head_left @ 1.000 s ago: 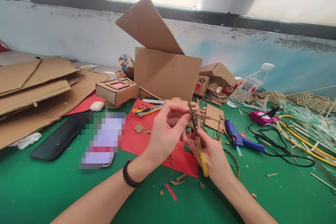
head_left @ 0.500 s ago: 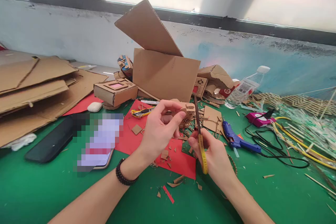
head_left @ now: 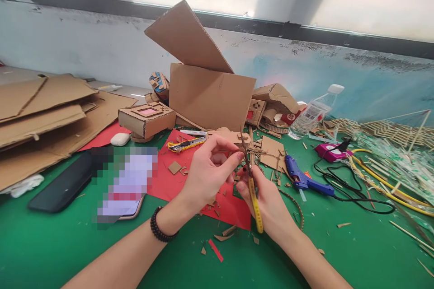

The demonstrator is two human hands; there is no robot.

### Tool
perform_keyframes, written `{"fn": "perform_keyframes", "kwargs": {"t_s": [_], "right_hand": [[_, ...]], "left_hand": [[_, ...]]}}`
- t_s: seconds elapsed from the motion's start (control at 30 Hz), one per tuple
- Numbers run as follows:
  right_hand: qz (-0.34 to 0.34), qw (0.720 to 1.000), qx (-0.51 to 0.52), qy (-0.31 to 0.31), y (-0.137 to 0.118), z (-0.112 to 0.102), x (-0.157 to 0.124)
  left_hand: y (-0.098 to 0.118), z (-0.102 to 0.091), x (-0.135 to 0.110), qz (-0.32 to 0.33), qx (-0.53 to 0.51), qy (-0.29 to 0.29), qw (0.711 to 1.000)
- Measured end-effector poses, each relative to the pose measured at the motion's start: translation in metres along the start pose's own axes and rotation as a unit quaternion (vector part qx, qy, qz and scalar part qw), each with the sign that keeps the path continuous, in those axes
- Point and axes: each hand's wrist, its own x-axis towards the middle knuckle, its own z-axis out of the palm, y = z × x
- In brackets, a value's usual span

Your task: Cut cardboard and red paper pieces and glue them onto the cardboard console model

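Note:
My left hand [head_left: 212, 167], with a black bead bracelet [head_left: 161, 225] at the wrist, pinches a small brown cardboard piece [head_left: 241, 150] between thumb and forefinger. Yellow-handled scissors [head_left: 256, 212] are in my right hand [head_left: 266, 194], seen nearly edge-on. Their dark blades point up and away, right at the pinched piece; whether they touch it I cannot tell. Just behind my fingers lies a cardboard construction [head_left: 228, 136], partly hidden. Beneath both hands is red paper [head_left: 237, 214] strewn with cardboard scraps. A yellow utility knife [head_left: 190, 144] rests behind my left hand.
On the left are a phone [head_left: 127, 185], a black case [head_left: 61, 185] and stacked cardboard [head_left: 40, 113]. A cardboard box [head_left: 147, 122] and an upright sheet [head_left: 212, 95] stand behind. To the right are a blue glue gun [head_left: 307, 180], its cord, and a tilted bottle [head_left: 312, 113].
The scissors have swung left, bringing their blades to my left fingertips. The cardboard construction behind my left hand now shows more of its top. The view has shifted slightly.

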Motion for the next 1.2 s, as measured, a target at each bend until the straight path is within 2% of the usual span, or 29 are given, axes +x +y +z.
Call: {"fn": "perform_keyframes", "kwargs": {"t_s": [0.2,0.33,0.53,0.77,1.0,1.2], "right_hand": [[0.016,0.999,-0.022,0.018,0.000,0.001,0.002],[0.014,0.996,-0.077,0.040,0.000,0.001,0.002],[-0.001,0.986,-0.149,0.070,0.007,-0.002,0.002],[-0.037,0.975,-0.207,0.070,0.016,-0.010,0.003],[-0.078,0.953,-0.267,0.118,0.008,-0.009,0.001],[-0.066,0.950,-0.273,0.134,0.005,-0.009,0.005]], "left_hand": [[-0.002,0.000,-0.001,-0.015,0.001,0.003,1.000],[-0.002,0.000,-0.001,-0.017,-0.003,0.004,1.000],[0.000,-0.002,0.001,-0.026,-0.001,0.000,1.000],[0.001,-0.003,0.002,-0.013,0.001,-0.016,1.000],[0.001,-0.004,0.003,-0.015,-0.011,-0.029,0.999],[-0.001,-0.007,0.005,-0.009,-0.002,-0.019,1.000]]}}
